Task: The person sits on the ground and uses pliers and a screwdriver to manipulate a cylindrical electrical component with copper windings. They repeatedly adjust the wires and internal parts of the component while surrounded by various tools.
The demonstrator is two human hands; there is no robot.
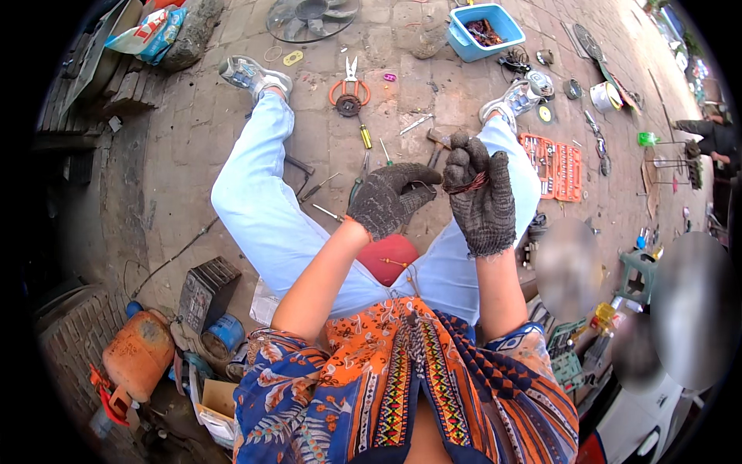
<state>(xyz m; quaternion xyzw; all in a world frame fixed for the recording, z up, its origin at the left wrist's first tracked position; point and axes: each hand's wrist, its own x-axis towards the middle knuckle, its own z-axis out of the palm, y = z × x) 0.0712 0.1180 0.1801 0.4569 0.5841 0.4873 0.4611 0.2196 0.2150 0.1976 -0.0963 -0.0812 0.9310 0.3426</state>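
Note:
My left hand (pixel 384 199), in a dark knit glove, has its thumb and forefinger curved around what looks like a thin wire (pixel 420 187), just left of my other hand. My right hand (pixel 485 213), gloved too, is turned palm up with fingers bent around a small bundle of copper wire (pixel 469 184). Below and behind them lie a hammer (pixel 437 139), screwdrivers (pixel 365 136) and pliers. Orange-handled shears (pixel 350 77) rest on the paving between my feet, with a dark round part (pixel 348 106) on them.
Around me are a blue tub (pixel 484 32) of parts, an orange socket set (pixel 550 166), a fan (pixel 313 19), a white bucket (pixel 605 98), a rusty orange tank (pixel 137 356), a dark metal box (pixel 207 294) and a green stool (pixel 635 274). Another person (pixel 715 143) is at the far right.

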